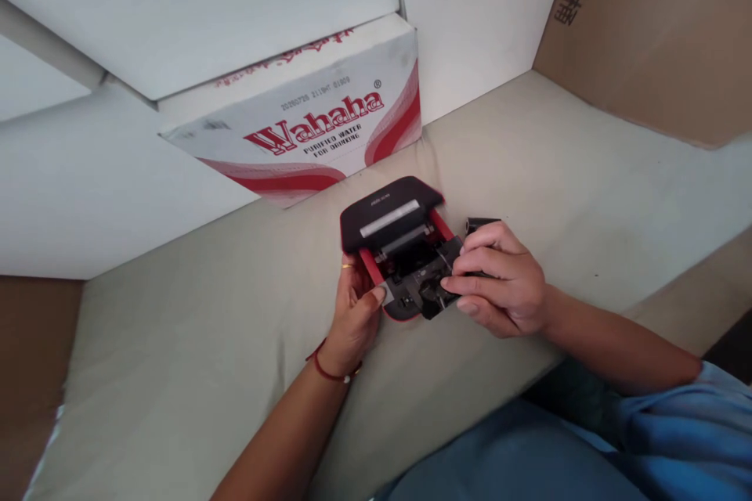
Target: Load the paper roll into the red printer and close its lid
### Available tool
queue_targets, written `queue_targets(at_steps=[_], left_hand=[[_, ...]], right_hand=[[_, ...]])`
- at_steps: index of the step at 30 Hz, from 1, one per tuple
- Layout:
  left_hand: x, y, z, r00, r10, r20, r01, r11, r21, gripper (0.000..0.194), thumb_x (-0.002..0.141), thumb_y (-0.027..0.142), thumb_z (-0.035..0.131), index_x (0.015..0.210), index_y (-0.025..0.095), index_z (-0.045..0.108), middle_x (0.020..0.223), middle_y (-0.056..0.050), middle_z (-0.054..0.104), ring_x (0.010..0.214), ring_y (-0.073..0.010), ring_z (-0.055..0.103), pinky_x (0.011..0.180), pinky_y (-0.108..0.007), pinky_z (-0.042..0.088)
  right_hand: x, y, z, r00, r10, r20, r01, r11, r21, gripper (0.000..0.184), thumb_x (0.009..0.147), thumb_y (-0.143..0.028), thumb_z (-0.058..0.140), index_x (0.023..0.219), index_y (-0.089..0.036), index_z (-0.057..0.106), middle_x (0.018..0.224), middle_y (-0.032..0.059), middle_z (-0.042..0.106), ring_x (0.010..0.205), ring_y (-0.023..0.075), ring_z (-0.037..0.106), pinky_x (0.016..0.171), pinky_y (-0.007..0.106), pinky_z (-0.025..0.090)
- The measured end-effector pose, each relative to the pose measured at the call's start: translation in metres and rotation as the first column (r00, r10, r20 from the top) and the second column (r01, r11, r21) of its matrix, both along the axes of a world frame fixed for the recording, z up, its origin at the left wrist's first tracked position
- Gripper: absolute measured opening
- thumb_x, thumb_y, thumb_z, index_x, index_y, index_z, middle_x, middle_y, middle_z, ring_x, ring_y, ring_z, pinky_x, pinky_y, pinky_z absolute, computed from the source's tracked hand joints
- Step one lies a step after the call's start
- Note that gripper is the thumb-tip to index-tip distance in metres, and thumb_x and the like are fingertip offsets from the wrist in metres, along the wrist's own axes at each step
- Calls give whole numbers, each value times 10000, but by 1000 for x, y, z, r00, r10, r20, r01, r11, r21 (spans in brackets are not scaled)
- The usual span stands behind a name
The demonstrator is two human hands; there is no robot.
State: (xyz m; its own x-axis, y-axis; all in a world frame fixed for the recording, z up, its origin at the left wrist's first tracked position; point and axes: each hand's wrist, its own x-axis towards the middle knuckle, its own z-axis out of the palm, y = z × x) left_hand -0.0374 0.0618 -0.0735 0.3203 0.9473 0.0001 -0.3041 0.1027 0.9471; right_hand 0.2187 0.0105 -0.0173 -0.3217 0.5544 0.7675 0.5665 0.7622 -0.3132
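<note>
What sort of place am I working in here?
Possibly a storeroom or packing area, though one view can't settle it: a Wahaha drinking-water carton and white boxes line the back of a pale surface, with brown cardboard at far right.

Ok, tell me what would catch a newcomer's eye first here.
First, probably the white box with big red "Wahaha" lettering, standing behind the hands against larger white blocks. Next, the black device with red rails at the center, its near left edge in the left hand and the right hand at its near right corner.
</note>
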Motion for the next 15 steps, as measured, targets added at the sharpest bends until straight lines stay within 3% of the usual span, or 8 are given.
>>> queue_targets(at_steps=[5,8,11,13,15], left_hand=[[5,6,-8,1000,-26,11,25,995,98,979,876,587,893,1724,425,431,1839,-35,436,1727,-375,391,1433,-555,352],[7,9,-16,999,-25,47,19,992,128,1034,866,594,903,1746,416,391,1856,-36,406,1744,-379,358,1441,-559,336],[7,12,-22,994,-62,86,49,988,149,1068,865,573,910,1761,406,354,1860,-48,397,1733,-384,375,1430,-572,352],[8,13,-23,993,-76,89,60,984,167,1065,887,561,892,1771,391,323,1859,-63,395,1721,-382,396,1425,-576,359],[8,14,-23,995,-71,73,56,980,189,1072,899,572,879,1777,377,296,1855,-76,396,1717,-377,399,1438,-575,332]], right_hand=[[3,4,8,1000,-17,-7,17,1000,2,285,1088,-420,651,998,-212,824,890,71,784,867,243,679,833,458,493],[8,12,34,994,-92,-49,79,969,-233,378,1133,-413,590,896,-236,826,875,44,791,793,193,690,821,398,503],[9,32,68,983,-173,56,176,830,-530,422,1139,-422,586,858,-233,838,846,22,792,730,161,687,723,324,488],[1,51,85,962,-103,253,244,736,-632,346,1111,-379,613,920,-225,858,871,17,817,757,168,712,733,308,491],[-12,70,95,886,17,464,325,691,-646,263,1080,-297,619,1052,-231,873,995,26,865,871,195,763,798,310,507]])
